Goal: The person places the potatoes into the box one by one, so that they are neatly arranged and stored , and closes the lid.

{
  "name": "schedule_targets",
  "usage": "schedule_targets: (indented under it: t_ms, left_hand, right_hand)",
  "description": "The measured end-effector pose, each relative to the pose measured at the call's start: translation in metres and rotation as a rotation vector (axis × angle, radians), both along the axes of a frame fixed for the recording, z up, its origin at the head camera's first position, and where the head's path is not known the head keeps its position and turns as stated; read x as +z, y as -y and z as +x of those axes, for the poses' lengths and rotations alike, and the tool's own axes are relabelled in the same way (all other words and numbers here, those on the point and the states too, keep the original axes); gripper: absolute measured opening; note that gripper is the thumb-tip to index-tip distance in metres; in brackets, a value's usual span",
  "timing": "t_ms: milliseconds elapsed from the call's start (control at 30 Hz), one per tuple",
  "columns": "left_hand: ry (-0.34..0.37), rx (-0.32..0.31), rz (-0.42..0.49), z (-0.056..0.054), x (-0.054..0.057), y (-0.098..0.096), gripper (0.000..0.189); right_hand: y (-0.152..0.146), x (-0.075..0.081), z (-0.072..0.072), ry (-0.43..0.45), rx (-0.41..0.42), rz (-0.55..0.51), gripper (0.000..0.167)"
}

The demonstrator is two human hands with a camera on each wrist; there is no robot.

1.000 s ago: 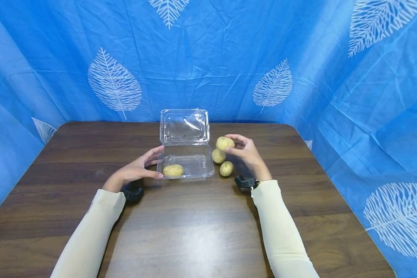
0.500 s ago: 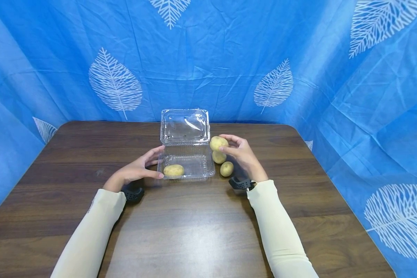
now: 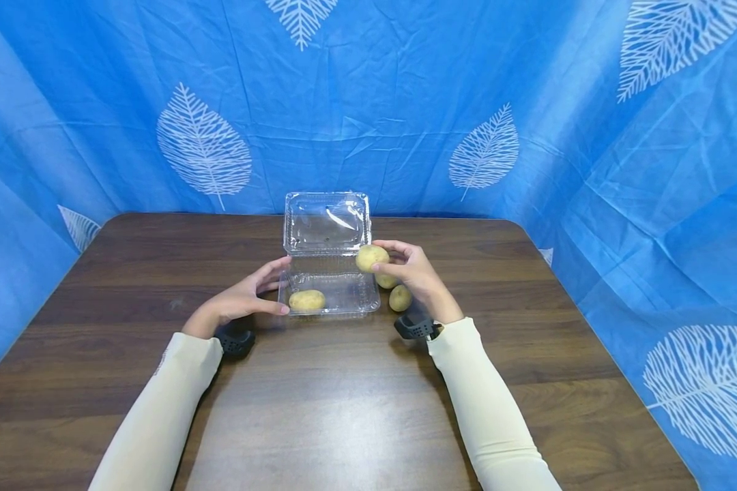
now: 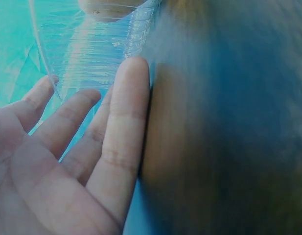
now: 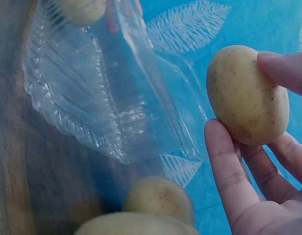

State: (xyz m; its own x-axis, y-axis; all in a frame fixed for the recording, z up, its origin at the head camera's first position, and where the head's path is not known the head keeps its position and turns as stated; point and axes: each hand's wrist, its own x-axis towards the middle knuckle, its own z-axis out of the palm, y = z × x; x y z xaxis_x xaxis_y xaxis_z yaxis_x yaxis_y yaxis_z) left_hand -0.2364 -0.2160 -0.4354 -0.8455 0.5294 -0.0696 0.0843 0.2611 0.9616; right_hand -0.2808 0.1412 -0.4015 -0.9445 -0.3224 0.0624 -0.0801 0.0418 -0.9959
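A potato (image 3: 371, 258) is pinched between the thumb and fingers of my right hand (image 3: 414, 273), held above the right end of a clear plastic clamshell box (image 3: 344, 290). The right wrist view shows that held potato (image 5: 246, 95) off the table. The box stands with its lid (image 3: 327, 224) raised at the back. Inside its front left corner lies another potato (image 3: 307, 300). My left hand (image 3: 246, 293) rests at the box's left side, thumb by the front corner and fingers by the back. In the left wrist view its fairly straight fingers (image 4: 128, 107) touch the clear wall.
Two more potatoes sit just right of the box: one potato (image 3: 400, 298) in front, and one potato (image 3: 385, 280) partly hidden behind my right hand. The brown wooden table (image 3: 307, 409) ends at a blue curtain (image 3: 356, 102) with white leaf prints.
My right hand has carried its potato leftward, from over the loose potatoes to over the box's right end. The left hand and the box have stayed in place.
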Motion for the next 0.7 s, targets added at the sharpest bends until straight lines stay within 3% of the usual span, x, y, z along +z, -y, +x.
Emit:
schedule_targets:
  t_ms: [367,700]
  left_hand:
    - [0.019,0.012,-0.003,0.001,0.0,0.0,0.112]
    - [0.018,0.009,-0.004,0.0,0.0,0.0,0.111]
  right_hand:
    - [0.017,-0.003,0.001,-0.003,0.041,0.031,0.055]
    - [0.03,-0.002,0.0,-0.036,0.058,0.147,0.055]
